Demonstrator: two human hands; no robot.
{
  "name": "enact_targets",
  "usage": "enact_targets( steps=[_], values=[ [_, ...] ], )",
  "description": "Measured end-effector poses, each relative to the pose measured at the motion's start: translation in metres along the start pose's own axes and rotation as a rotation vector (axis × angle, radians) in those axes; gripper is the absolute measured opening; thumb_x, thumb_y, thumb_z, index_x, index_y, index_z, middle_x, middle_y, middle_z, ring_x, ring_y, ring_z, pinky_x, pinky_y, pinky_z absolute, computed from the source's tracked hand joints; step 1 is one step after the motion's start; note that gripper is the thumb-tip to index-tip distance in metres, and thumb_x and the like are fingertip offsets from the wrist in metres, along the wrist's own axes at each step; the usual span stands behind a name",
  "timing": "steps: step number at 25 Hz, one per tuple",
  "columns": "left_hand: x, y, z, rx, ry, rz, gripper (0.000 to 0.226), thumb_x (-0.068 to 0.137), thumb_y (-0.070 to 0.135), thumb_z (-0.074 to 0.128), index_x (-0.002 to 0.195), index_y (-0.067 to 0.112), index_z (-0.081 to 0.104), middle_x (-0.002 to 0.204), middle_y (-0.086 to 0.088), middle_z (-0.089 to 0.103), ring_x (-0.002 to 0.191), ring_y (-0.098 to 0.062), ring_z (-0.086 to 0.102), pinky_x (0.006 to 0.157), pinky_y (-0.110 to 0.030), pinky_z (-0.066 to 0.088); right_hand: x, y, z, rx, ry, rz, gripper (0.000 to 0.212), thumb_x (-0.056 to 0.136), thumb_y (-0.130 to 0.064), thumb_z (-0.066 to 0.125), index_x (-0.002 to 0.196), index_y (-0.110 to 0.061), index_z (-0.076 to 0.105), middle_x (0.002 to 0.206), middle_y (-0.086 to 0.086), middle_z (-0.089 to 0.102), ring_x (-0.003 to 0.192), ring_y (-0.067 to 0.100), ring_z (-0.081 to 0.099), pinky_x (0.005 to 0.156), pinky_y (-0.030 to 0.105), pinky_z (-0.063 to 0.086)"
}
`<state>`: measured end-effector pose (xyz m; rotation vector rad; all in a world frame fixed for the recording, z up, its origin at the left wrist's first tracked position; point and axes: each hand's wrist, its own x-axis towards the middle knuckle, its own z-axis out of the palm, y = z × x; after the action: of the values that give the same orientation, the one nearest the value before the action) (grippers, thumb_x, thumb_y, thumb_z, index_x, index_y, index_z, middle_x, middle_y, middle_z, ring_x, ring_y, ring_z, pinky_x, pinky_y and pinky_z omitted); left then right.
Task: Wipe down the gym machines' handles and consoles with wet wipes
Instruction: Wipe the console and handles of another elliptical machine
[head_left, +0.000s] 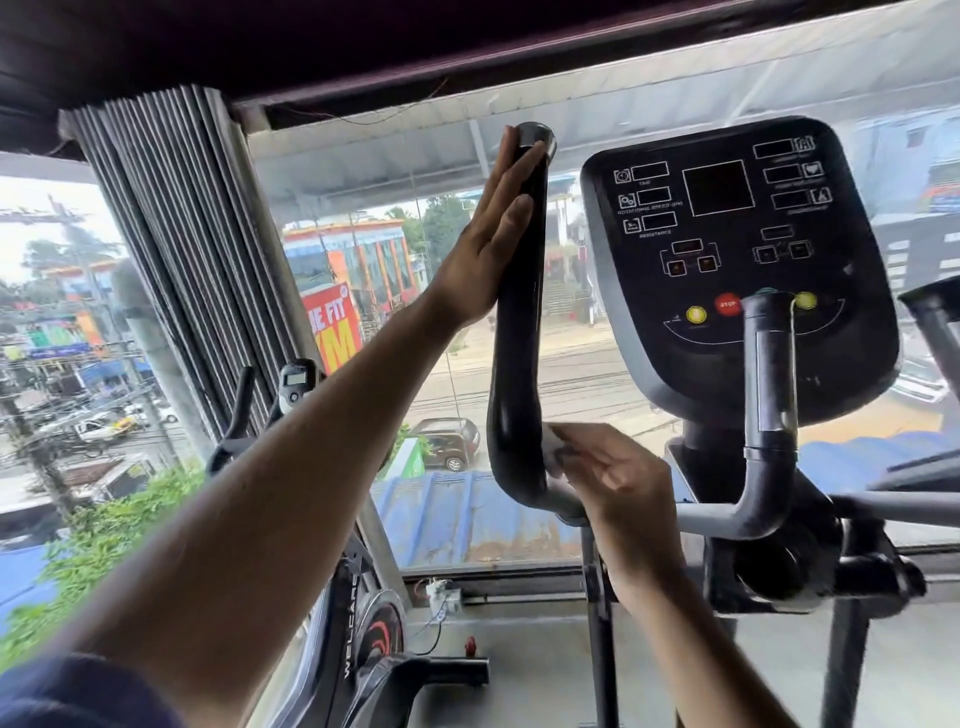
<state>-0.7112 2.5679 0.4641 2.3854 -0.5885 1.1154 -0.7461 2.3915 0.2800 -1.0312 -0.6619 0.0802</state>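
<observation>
Head view is showing two bare forearms reaching forward to an elliptical trainer by a large window. Nearest, the right hand (618, 480) is pressing a pale wet wipe (558, 449) against the lower bend of the black handle (519, 332); its fingers (582, 457) are lying fairly straight and flat over the wipe rather than wrapping round it, though blur is making the exact hold hard to read. Above those fingers, the left hand (488, 239) is resting open against the upper length of the same handle, fingers extended and together, fingertips near the rounded cap, holding nothing and apparently steadying the bar. Just right of both hands, the console (727, 249) is standing upright with its dark display, a red stop button and two yellow buttons; a second curved grip (769, 395) is rising in front of it. Below and left of the hands, an exercise bike (363, 623) is standing by the window, with folded blinds (182, 234) above it. Beyond the glass, a street with buildings and a parked car is showing. Judging from this, the wiping of this handle is under way at its lower curve. The next move probably calls for dragging the wipe along the bar toward the cap, which means lifting the steadying hand clear; the console and the other grip seem still to be done.
</observation>
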Motion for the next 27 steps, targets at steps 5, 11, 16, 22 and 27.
enact_targets(
  steps=[5, 11, 16, 22, 27],
  values=[
    [0.000, 0.000, 0.000, -0.001, 0.000, 0.008, 0.049, 0.113, 0.008, 0.029, 0.161, -0.002, 0.024, 0.172, -0.022, -0.003, 0.159, -0.020, -0.002, 0.126, -0.020, 0.005, 0.039, -0.014, 0.009, 0.144, -0.275, 0.322, 0.026, 0.091, -0.009, 0.064, 0.113, -0.013, 0.076, 0.110, 0.028, 0.065, 0.093, 0.028, 0.050, 0.081, 0.040, 0.040],
    [0.000, -0.004, 0.000, -0.053, 0.002, 0.013, 0.049, 0.114, 0.010, 0.029, 0.161, -0.001, 0.025, 0.172, -0.020, -0.003, 0.158, -0.014, 0.000, 0.125, -0.016, 0.006, 0.032, -0.004, -0.022, -0.100, -0.323, 0.123, 0.021, 0.087, -0.029, 0.078, 0.103, -0.015, 0.078, 0.100, 0.015, 0.076, 0.087, 0.032, 0.060, 0.076, 0.048, 0.038],
    [0.001, -0.007, 0.002, -0.105, 0.000, 0.033, 0.051, 0.113, 0.016, 0.030, 0.161, 0.000, 0.025, 0.172, -0.020, -0.004, 0.160, -0.027, -0.002, 0.126, -0.019, 0.006, 0.064, -0.016, -0.003, -0.055, -0.417, 0.130, 0.015, 0.089, -0.008, 0.070, 0.101, -0.010, 0.078, 0.110, 0.030, 0.071, 0.105, 0.036, 0.070, 0.103, 0.057, 0.049],
    [0.000, -0.013, 0.001, -0.166, 0.010, 0.071, 0.052, 0.113, 0.019, 0.032, 0.161, 0.000, 0.026, 0.172, -0.020, -0.004, 0.157, -0.014, 0.000, 0.125, -0.017, 0.005, 0.080, -0.013, 0.003, -0.054, -0.747, 0.317, 0.027, 0.078, -0.028, 0.084, 0.099, -0.011, 0.079, 0.100, 0.008, 0.075, 0.093, 0.027, 0.072, 0.096, 0.051, 0.055],
    [0.000, -0.015, 0.002, -0.232, 0.041, 0.077, 0.051, 0.114, 0.019, 0.033, 0.161, 0.001, 0.028, 0.173, -0.019, -0.002, 0.158, -0.016, 0.000, 0.123, -0.014, 0.006, 0.064, -0.027, -0.021, -0.416, -0.367, 0.070, 0.018, 0.088, -0.006, 0.071, 0.102, -0.014, 0.079, 0.103, 0.007, 0.078, 0.099, 0.022, 0.073, 0.089, 0.030, 0.054]
  ],
)
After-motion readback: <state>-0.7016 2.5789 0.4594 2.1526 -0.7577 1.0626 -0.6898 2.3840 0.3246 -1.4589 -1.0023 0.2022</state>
